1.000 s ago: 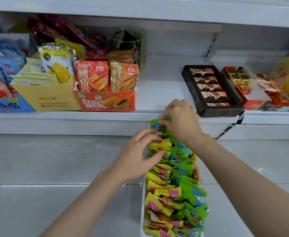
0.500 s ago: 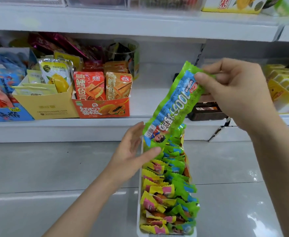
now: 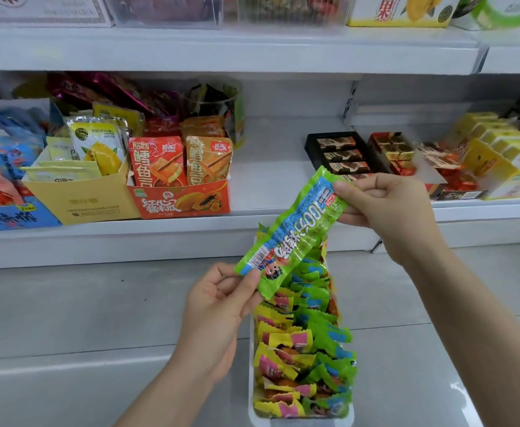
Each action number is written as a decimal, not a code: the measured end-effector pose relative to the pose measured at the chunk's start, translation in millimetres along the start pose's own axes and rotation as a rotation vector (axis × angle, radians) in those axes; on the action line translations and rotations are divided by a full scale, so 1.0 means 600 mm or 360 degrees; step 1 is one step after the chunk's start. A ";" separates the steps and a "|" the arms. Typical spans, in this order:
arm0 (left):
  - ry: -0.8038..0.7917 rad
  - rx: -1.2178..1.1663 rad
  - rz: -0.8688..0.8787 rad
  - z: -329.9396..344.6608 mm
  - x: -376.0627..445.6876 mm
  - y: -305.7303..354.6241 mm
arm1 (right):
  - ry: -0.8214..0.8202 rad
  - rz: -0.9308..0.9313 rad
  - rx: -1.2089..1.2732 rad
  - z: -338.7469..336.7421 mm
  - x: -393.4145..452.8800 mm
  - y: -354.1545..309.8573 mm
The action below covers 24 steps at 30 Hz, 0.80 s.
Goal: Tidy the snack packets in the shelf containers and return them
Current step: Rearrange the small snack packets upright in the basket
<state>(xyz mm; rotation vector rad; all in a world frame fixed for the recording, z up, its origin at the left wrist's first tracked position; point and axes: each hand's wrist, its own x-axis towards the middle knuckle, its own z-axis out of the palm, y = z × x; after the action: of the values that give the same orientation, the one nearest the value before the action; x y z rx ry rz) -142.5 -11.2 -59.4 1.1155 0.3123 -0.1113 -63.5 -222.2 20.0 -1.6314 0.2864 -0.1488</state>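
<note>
Now joined by left hand (image 3: 218, 306), pinching low end of long green-and-blue crinkly plastic snack packet (image 3: 292, 232), right hand (image 3: 388, 208) pinching high end, long axis slanting up-right above white tray (image 3: 254, 417).

One head-worn view, close; looks forward and down at shelf (image 3: 252, 223) and floor (image 3: 67, 318).

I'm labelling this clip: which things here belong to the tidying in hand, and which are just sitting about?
In the job:
- green packet, pinched at its ends by left hand and right hand
- white container of green and yellow packets

Sitting about:
- orange carton
- yellow carton
- black chocolate tray
</note>
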 end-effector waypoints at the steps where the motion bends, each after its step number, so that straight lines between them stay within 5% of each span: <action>1: -0.0003 0.0004 0.0000 0.000 0.000 -0.001 | -0.0011 0.0019 0.0012 0.000 0.001 0.002; 6: 0.0056 0.0042 0.0096 -0.002 0.000 -0.007 | -0.0091 0.0083 0.0025 0.002 0.002 0.010; 11: -0.0010 0.0550 0.0854 -0.006 0.009 -0.005 | -0.0433 0.0345 0.0279 0.020 -0.014 0.029; 15: -0.0185 0.1114 0.1275 -0.011 0.011 -0.003 | -0.0380 0.0291 0.0440 0.023 -0.012 0.031; 17: -0.0237 0.1207 0.1114 -0.010 0.009 -0.003 | -0.0326 0.0230 0.0434 0.021 -0.009 0.031; 21: -0.0424 0.0514 0.0216 0.000 0.000 0.007 | -0.0275 0.0220 0.0538 0.023 -0.008 0.026; 24: -0.0473 0.0306 -0.0067 0.006 0.000 0.008 | -0.0280 0.0274 0.0632 0.030 -0.008 0.028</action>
<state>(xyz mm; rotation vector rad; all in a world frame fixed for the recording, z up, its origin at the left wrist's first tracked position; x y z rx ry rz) -140.4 -12.0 -53.8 1.2639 0.0595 -0.3466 -65.0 -204.9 2.3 -1.2112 0.2426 0.0668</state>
